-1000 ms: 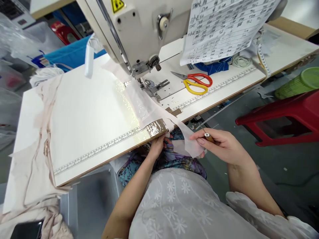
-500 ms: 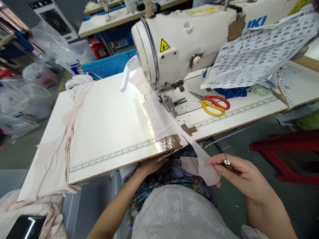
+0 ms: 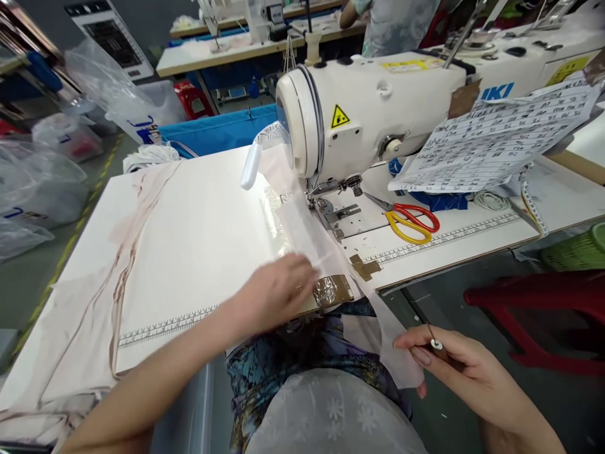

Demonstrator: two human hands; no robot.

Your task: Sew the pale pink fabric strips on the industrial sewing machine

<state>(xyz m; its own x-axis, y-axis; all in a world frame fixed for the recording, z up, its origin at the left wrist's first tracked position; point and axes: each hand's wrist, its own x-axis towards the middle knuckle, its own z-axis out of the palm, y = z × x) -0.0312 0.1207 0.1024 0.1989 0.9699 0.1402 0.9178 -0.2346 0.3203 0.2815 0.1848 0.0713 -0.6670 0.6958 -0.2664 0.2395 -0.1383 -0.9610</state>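
The pale pink fabric piece (image 3: 312,236) runs from beneath the sewing machine's needle area (image 3: 314,195) over the table's front edge, down to my right hand (image 3: 467,366). Its lower end (image 3: 399,359) is pinched between the thumb and fingers there. The same hand holds an awl (image 3: 437,345), its thin metal shaft pointing up and its brown handle mostly covered by the palm. Over the front of the table, beside the brown tape (image 3: 334,290), is my left hand (image 3: 276,290). Its fingers are bent and smeared by motion, so their grip is unclear.
Scissors (image 3: 411,221) with red and yellow handles lie right of the needle. A handwritten sheet (image 3: 491,135) hangs before the machine body. More pink fabric (image 3: 89,315) drapes over the table's left end. A red stool (image 3: 529,315) stands at right. Another person (image 3: 397,25) is behind.
My left hand has come up from below the table edge to above its front. My right hand keeps the fabric and awl, nearly in place. The view has shifted slightly.
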